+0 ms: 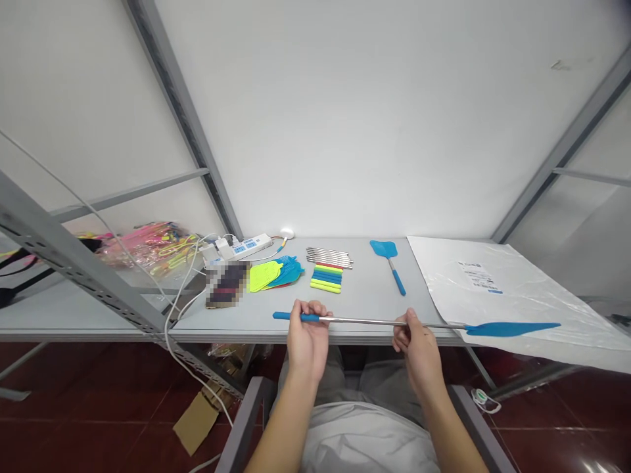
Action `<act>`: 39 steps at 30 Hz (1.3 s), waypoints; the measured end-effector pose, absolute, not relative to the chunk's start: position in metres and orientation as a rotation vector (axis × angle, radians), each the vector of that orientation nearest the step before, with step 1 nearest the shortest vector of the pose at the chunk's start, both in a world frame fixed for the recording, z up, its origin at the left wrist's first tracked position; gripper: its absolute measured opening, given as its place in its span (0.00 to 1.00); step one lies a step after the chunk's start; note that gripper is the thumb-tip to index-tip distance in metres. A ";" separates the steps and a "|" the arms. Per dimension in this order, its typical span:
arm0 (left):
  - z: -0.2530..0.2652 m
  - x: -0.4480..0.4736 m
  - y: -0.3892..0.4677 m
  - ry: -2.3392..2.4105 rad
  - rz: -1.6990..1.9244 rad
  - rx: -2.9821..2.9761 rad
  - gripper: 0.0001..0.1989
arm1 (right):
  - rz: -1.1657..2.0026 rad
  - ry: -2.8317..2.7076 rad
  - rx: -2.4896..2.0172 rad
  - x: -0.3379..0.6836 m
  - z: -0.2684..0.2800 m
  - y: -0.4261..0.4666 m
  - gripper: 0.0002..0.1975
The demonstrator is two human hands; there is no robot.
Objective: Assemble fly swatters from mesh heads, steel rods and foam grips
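Note:
A blue fly swatter [359,321] with a long, extended metal rod lies level across both hands, above the table's front edge. My left hand [308,341] is closed around its blue handle, near where the rod begins. The fingers of my right hand [417,345] pinch the rod further along, short of the blue paddle, which is seen almost edge-on at right. Another blue fly swatter [393,268], with a short rod, rests on the table beyond my right hand. Past my left hand lie several coloured handle grips [326,278] and a row of metal rods [329,257].
Yellow and blue swatter heads [276,273] are piled at left, beside a pixelated dark item [227,284]. A power strip [251,246] with cables stands behind them. A white plastic bag [463,276] covers the table's right side. Grey shelf posts [185,118] rise at both sides.

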State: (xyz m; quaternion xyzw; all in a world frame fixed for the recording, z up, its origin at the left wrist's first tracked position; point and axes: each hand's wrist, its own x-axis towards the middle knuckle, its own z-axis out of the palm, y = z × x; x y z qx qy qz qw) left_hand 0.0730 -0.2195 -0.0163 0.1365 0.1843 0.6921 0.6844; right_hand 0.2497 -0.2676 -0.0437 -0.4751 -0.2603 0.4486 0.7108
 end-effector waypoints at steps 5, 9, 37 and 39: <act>-0.005 0.044 -0.207 0.268 1.553 0.150 0.13 | 1.040 -0.416 -0.862 0.284 -0.034 -0.267 0.19; -0.002 0.027 -0.205 0.220 1.578 0.146 0.13 | 1.112 -0.379 -0.778 0.293 -0.032 -0.267 0.18; -0.022 -0.043 -0.182 0.318 1.936 0.101 0.20 | 0.976 -0.386 -0.694 0.273 -0.027 -0.269 0.22; -0.023 -0.043 -0.183 0.329 1.943 0.128 0.19 | 0.958 -0.353 -0.783 0.276 -0.032 -0.265 0.20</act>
